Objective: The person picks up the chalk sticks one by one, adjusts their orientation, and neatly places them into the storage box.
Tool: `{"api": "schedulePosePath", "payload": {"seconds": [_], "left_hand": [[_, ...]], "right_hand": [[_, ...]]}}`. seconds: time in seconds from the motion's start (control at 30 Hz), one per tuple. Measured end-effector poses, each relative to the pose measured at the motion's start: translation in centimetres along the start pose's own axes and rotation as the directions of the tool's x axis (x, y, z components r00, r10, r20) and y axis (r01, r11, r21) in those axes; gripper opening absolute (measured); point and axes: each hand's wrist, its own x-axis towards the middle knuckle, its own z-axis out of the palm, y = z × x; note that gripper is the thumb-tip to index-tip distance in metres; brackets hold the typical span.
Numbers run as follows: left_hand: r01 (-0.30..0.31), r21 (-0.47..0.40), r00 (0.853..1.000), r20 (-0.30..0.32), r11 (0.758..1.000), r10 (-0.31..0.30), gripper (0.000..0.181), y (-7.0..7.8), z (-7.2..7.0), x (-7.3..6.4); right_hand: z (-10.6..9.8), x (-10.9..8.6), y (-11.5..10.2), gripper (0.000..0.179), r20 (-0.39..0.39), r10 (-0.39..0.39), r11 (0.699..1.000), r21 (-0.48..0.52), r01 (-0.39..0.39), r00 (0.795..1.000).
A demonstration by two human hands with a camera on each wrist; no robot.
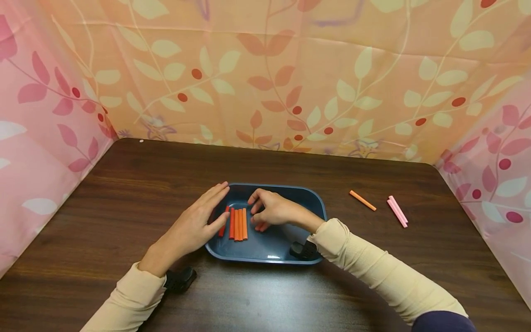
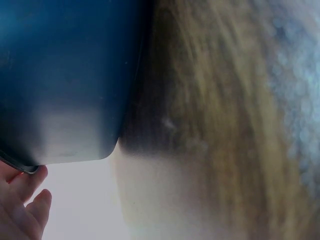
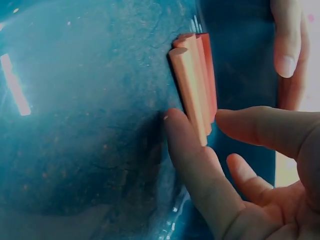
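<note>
Cream sleeves (image 1: 365, 269) angle forward from the near side to a blue tray (image 1: 269, 253).
Left hand (image 1: 192, 223) lies along the tray's left edge, fingers straight, thumb spread inward, fingertips at the far left corner. Right hand (image 1: 274, 208) reaches in over the right edge, fingers loosely bent, thumb and forefinger parted, beside red and orange sticks (image 1: 238, 225) in the tray's left half; contact cannot be told. Pink sticks (image 1: 397, 212) lie toward the worktop's (image 1: 448, 240) right edge.
</note>
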Motion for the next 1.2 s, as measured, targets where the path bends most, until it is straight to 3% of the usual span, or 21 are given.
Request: {"api": "schedulePosePath", "payload": {"seconds": [0.5, 0.67, 0.97, 1.2], "left_hand": [[-0.007, 0.001, 1.0, 0.002, 1.0, 0.007, 0.062, 0.0, -0.1, 0.1], [0.002, 0.001, 1.0, 0.005, 1.0, -0.002, 0.062, 0.0, -0.1, 0.0], [-0.004, 0.008, 1.0, -0.009, 1.0, 0.004, 0.062, 0.0, 0.0, 0.0], [-0.005, 0.009, 1.0, -0.009, 1.0, 0.006, 0.062, 0.1, 0.0, 0.0]], "right_hand": [[-1.7, -1.8, -0.6, 0.037, 0.02, -0.187, 0.972, -0.14, 0.188, 0.982], [-2.2, -2.5, -0.5, 0.038, 0.02, -0.233, 0.961, -0.147, 0.233, 0.972], [-3.2, -3.4, -0.2, 0.038, -0.025, -0.265, 0.957, -0.129, 0.26, 0.964], [-4.0, -4.3, 0.2, 0.036, -0.068, -0.275, 0.95, -0.175, 0.259, 0.959]]}}
